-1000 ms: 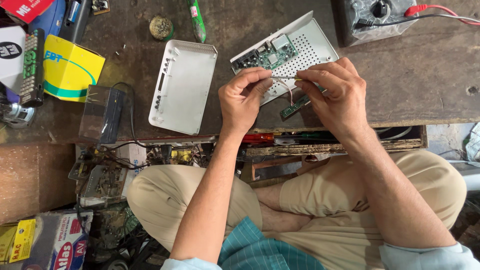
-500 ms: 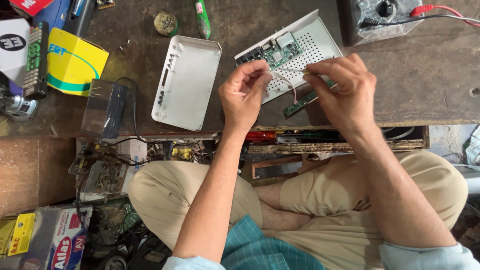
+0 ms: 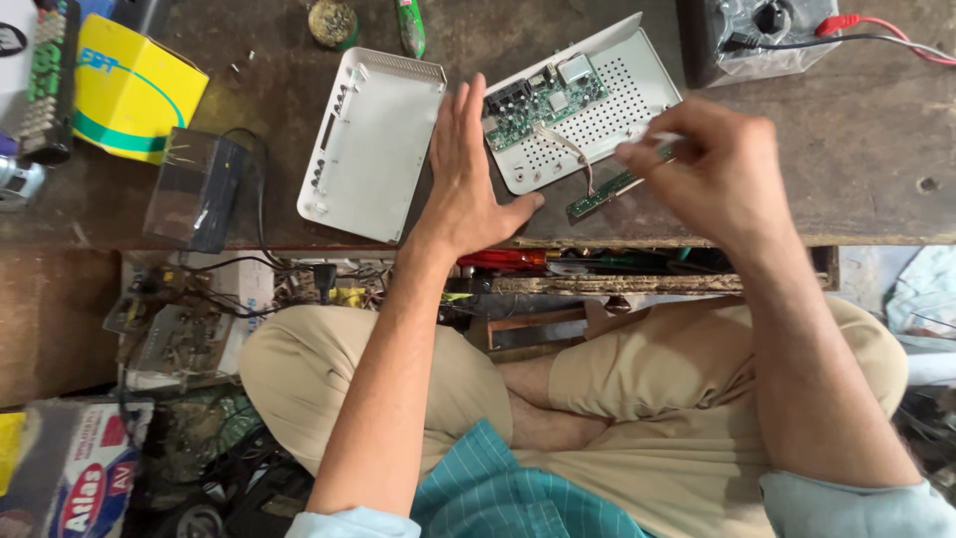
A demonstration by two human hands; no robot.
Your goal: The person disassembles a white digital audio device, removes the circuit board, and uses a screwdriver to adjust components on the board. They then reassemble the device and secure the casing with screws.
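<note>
- Showing the left hand (image 3: pixel 468 189) flat and spread, fingers toward 12 o'clock, thumb touching the near corner of the white perforated plastic casing half (image 3: pixel 617 100).
- The right hand (image 3: pixel 712 169) is closed in a pinch on a thin pale tool (image 3: pixel 657 140); what exactly it is cannot be told.
- A narrow green circuit strip (image 3: pixel 605 191) lies between the hands, nearer the right, at its 9 o'clock; long axis from 8 to 2 o'clock.
- The casing half holds a green main circuit board (image 3: pixel 543 100), wired to the strip.
- The white plastic cover (image 3: pixel 373 144) lies at 9 o'clock of the left hand, empty side down.
</note>
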